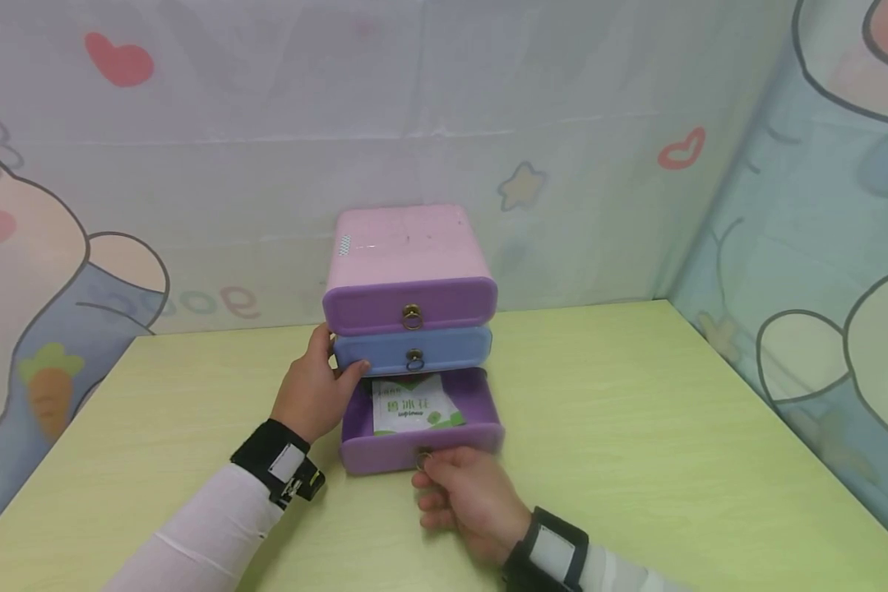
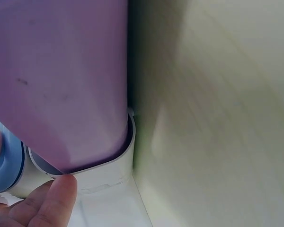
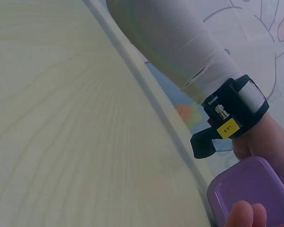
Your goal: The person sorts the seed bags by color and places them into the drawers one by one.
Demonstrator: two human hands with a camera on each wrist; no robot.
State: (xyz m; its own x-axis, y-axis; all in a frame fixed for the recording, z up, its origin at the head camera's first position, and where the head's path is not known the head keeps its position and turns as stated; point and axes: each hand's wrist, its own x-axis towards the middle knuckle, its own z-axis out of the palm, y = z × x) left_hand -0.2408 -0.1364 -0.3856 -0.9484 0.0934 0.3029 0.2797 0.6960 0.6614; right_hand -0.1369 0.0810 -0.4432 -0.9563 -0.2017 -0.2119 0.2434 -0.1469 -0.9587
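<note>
A small stacked drawer cabinet [image 1: 407,247] stands at the back of the table, with a purple top drawer [image 1: 363,308] and a blue middle drawer [image 1: 451,347], both pushed in. Its purple bottom drawer [image 1: 466,448] is pulled out, showing a white and green packet [image 1: 410,411] inside. My left hand [image 1: 314,395] holds the cabinet's left side, thumb across the blue drawer's front. In the left wrist view its fingers [image 2: 57,203] touch the white casing [image 2: 104,172] beside the bottom drawer. My right hand [image 1: 477,501] pinches the bottom drawer's ring pull [image 1: 423,456].
The light wood-look table [image 1: 636,427] stretches to both sides of the cabinet. Behind it hangs a cartoon-printed cloth [image 1: 577,99], and another printed panel [image 1: 821,247] borders the right. Both wrists carry black straps [image 1: 551,551].
</note>
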